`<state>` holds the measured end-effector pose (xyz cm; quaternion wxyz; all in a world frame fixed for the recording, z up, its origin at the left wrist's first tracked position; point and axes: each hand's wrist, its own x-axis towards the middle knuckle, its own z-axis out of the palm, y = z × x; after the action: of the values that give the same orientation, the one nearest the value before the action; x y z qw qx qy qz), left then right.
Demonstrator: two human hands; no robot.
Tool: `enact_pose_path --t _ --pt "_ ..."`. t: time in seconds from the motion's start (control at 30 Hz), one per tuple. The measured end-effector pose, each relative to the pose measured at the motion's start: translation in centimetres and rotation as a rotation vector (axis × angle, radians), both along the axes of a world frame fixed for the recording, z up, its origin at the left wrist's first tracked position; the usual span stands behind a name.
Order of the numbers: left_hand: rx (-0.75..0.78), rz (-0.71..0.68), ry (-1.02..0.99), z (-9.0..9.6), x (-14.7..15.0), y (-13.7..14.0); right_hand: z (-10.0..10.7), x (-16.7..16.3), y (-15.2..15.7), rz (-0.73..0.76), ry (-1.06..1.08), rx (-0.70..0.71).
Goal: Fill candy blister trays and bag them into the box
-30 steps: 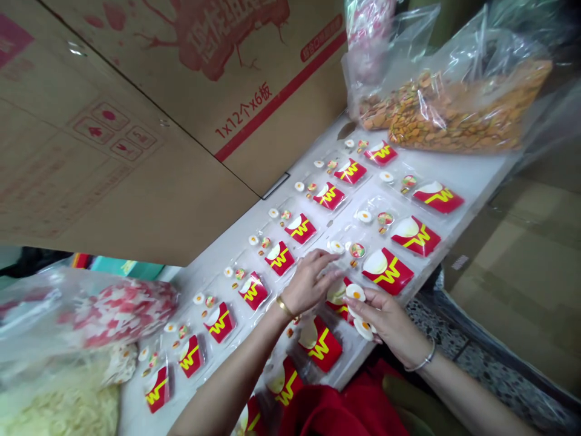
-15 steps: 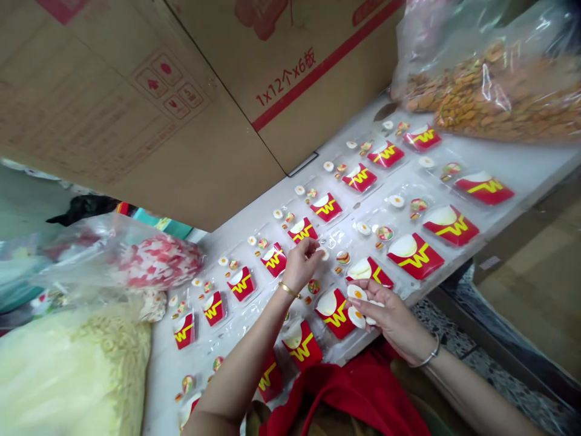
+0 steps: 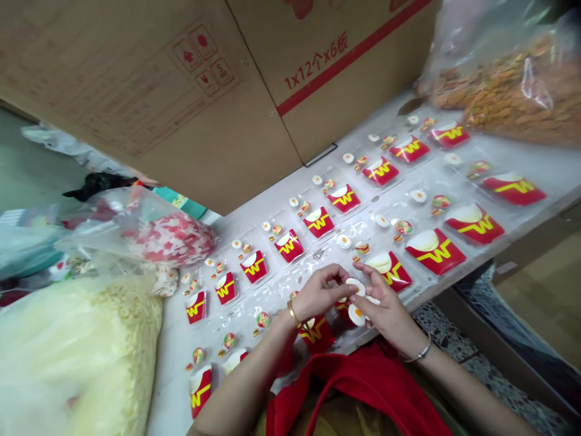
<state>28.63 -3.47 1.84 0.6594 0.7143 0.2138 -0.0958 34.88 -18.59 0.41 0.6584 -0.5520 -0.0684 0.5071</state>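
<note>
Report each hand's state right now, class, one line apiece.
Left hand: fingers at a fried-egg piece; grip cannot be told.
Right hand: closed, holding fried-egg pieces.

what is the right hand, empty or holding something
Holding something: white eggs with orange centres show in the right hand.

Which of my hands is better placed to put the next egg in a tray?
Probably your left hand: it's at the top egg and nearer the eggless trays. Your right hand is holding several eggs.
</note>
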Motion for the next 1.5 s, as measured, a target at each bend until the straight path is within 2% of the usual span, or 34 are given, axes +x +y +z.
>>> enact_pose_path --t 0.03,0.1,0.2,0.3,0.37,0.43,0.5,0.6,0.63,0.67,0.8,0.83,0.9,1.0,1.17,1.2,1.27,1.4,1.5 --pt "-0.071 0.062 0.0 -0.2 -0.8 -0.1 0.0 -0.3 0.2 0.021 0.022 0.015" --pt "-0.061 0.2 -0.038 -0.6 -2.0 0.6 -0.1 -0.9 0.6 0.063 0.09 0.062" --pt "0.191 0.299 -0.065 -1.1 -3.1 3.3 -0.2 -1.5 1.0 0.09 0.163 0.097" --pt "0.464 0.241 0.008 -1.7 -3.3 5.9 -0.6 -1.6 1.1 0.046 0.166 0.071" --pt "0.568 0.199 0.062 -2.3 -3.1 6.7 -0.8 -1.7 1.3 -0.002 0.153 0.059" --pt "0.666 0.177 0.096 -3.0 -2.7 6.8 -1.0 -1.9 1.5 -0.054 0.121 0.055" --pt "0.826 0.154 0.104 -3.4 -2.4 6.4 -1.2 -2.1 1.7 -0.11 0.088 0.049" --pt "1.064 0.147 0.06 -3.0 -2.7 5.5 -1.2 -2.4 2.1 -0.19 0.077 0.028" --pt "1.07 0.154 0.029 -2.5 -3.0 5.1 -1.1 -2.6 2.3 -0.206 0.081 0.021" --pt "1.014 0.15 -0.006 -2.0 -3.4 4.7 -1.0 -2.7 2.4 -0.212 0.084 0.019" --pt "0.51 -0.03 -0.12 0.6 -6.1 2.7 -0.5 -3.8 3.1 -0.157 0.119 0.034" --pt "0.454 -0.062 -0.125 1.1 -6.9 2.3 -0.4 -4.1 3.3 -0.137 0.134 0.035" --pt "0.463 -0.053 -0.108 1.7 -8.5 1.8 -0.3 -4.9 3.7 -0.105 0.164 0.028" --pt "0.455 0.134 -0.077 1.3 -10.6 2.1 -0.2 -5.8 4.3 -0.081 0.211 0.035" --pt "0.256 0.635 -0.119 -1.2 -12.4 4.3 0.1 -6.5 5.2 -0.046 0.379 0.064" --pt "0.279 0.684 -0.117 -1.9 -12.5 4.7 0.1 -6.6 5.3 -0.045 0.416 0.064" --pt "0.417 0.699 -0.089 -3.1 -12.6 5.1 0.2 -6.7 5.4 -0.053 0.477 0.075" --pt "0.801 0.573 0.038 -4.7 -12.4 5.0 0.1 -6.9 5.5 -0.08 0.529 0.109" --pt "1.079 0.453 0.164 -4.6 -12.3 4.7 0.1 -6.9 5.5 -0.082 0.539 0.119"
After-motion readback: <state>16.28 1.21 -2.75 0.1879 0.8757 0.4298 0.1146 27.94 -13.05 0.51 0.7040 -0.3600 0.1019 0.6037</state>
